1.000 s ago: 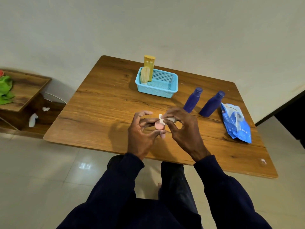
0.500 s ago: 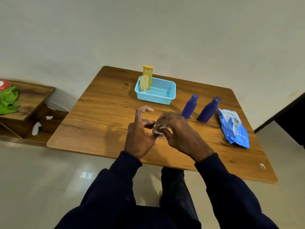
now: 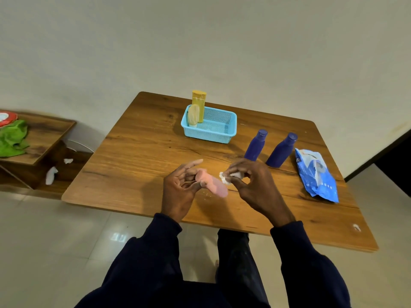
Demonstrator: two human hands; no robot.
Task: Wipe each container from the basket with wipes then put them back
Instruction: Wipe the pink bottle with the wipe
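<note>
My left hand (image 3: 180, 190) holds a small pink container (image 3: 213, 184) by one end, over the table's near middle. Beside it, my right hand (image 3: 251, 185) pinches a crumpled white wipe (image 3: 227, 177) that touches the pink container's side. A light blue basket (image 3: 211, 125) stands at the table's far side, with a tall yellow bottle (image 3: 199, 103) and a pale yellow container (image 3: 193, 115) upright in its left end. Two dark blue bottles (image 3: 255, 145) (image 3: 281, 151) stand on the table right of the basket. The blue wipes pack (image 3: 315, 174) lies at the right.
The wooden table (image 3: 138, 156) has its front edge close to my knees. A low wooden side table (image 3: 42, 134) at the left carries a green cloth (image 3: 12, 138). Used white wipes (image 3: 51, 174) lie on its lower shelf. A plain wall runs behind.
My hands have drawn slightly apart. The pink container, hidden between my fingers half a second ago, now shows its full length, and the wipe has slid along it to its side.
</note>
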